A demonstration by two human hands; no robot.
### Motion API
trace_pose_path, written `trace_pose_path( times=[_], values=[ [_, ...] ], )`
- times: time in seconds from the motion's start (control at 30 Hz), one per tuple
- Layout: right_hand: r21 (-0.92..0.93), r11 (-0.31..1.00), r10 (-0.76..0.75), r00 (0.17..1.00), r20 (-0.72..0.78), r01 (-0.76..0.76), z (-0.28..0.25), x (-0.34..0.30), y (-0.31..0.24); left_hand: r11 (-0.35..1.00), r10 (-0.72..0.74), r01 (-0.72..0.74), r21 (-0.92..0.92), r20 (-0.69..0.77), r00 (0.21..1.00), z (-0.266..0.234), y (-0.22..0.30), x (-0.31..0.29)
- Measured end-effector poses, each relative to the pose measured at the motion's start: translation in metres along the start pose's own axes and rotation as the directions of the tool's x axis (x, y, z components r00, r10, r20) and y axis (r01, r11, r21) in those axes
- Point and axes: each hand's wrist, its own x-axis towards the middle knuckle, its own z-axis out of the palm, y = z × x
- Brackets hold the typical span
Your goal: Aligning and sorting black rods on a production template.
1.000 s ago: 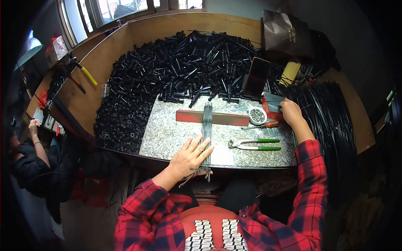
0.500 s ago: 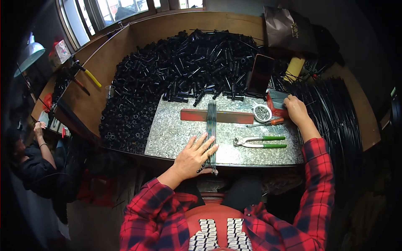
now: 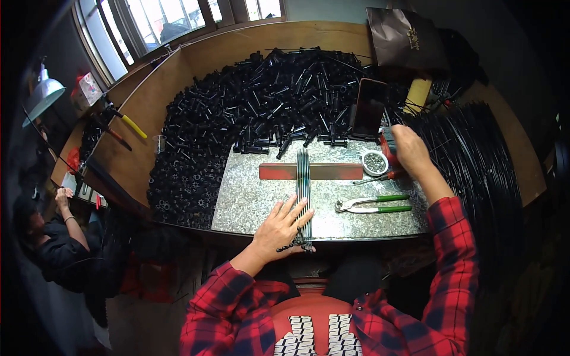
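My left hand (image 3: 278, 230) lies with its fingers spread across a bundle of thin dark rods (image 3: 303, 169), its thumb low beside their near ends. The rods point away from me, their far part resting across a red-edged flat bar (image 3: 338, 171) on the speckled stone slab (image 3: 255, 204). My right hand (image 3: 411, 153) is at the slab's far right, over a red tray (image 3: 389, 142). Its fingers are curled together, and the fingertips are hidden. Close to it are a white bowl of small metal pieces (image 3: 374, 162) and a screwdriver (image 3: 380, 177), partly covered by the hand.
Green-handled pincers (image 3: 374, 203) lie on the slab. Black tubular parts (image 3: 267, 89) heap behind it, with small black rings (image 3: 184, 190) at left. A phone (image 3: 369, 110) stands upright. Long black rods (image 3: 475, 154) fill the right side. Another person (image 3: 65, 237) sits at left.
My right hand has shifted slightly left over the red tray, toward the phone and bowl. The left hand stays on the rods. The whole view has shifted a little.
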Motion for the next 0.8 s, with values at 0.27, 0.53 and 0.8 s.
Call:
trace_pose_path(
  times=[0.27,0.53,0.8],
  values=[
    [0.164,0.963,-0.247,0.946,0.208,0.215,0.051,0.034,-0.113,0.999,-0.039,0.039,0.005,-0.051,0.998,0.003,0.001,-0.004],
    [0.088,0.976,-0.217,0.934,0.283,0.200,0.078,0.035,-0.121,1.000,0.003,-0.003,0.000,-0.072,0.997,-0.003,0.001,-0.002],
    [0.080,0.981,-0.194,0.935,0.296,0.178,0.075,0.036,-0.122,1.000,0.009,-0.009,0.002,-0.091,0.996,0.000,-0.001,-0.002]
  ],
)
